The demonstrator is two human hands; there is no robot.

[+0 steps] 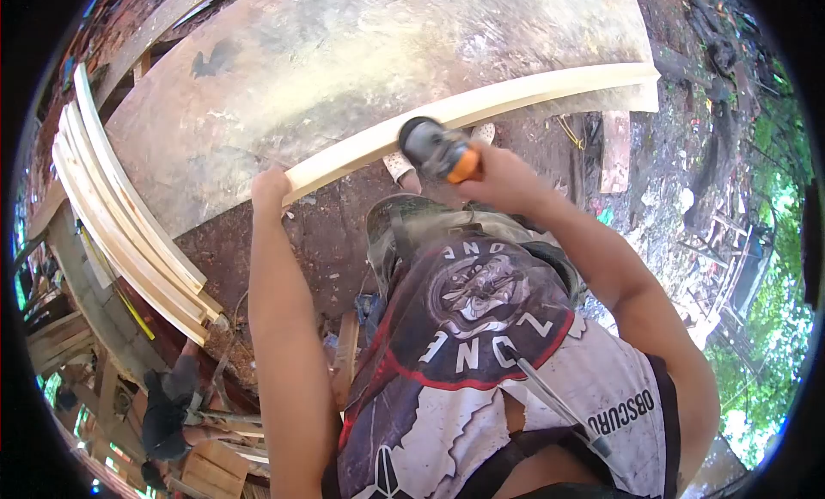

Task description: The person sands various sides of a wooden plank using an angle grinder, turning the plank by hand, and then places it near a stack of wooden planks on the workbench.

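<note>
A long pale wooden strip (344, 152) lies along the near edge of a large worn sheet-topped table (369, 52). My left hand (271, 188) is closed around the strip's left end. In my right hand (501, 177) is an angle grinder (436, 150) with an orange rear part and a dark round disc. The disc is at the strip's near edge, around its middle; slight blur hides whether it touches. My right fingers are wrapped round the tool's orange part.
Several pale wooden strips (129, 215) lie stacked at the left, beside a yellow tape-like strip (137, 317). Another person (172, 404) in dark clothing is at the lower left among boards. A short plank (614, 151) is at the table's right, near scattered debris on the ground.
</note>
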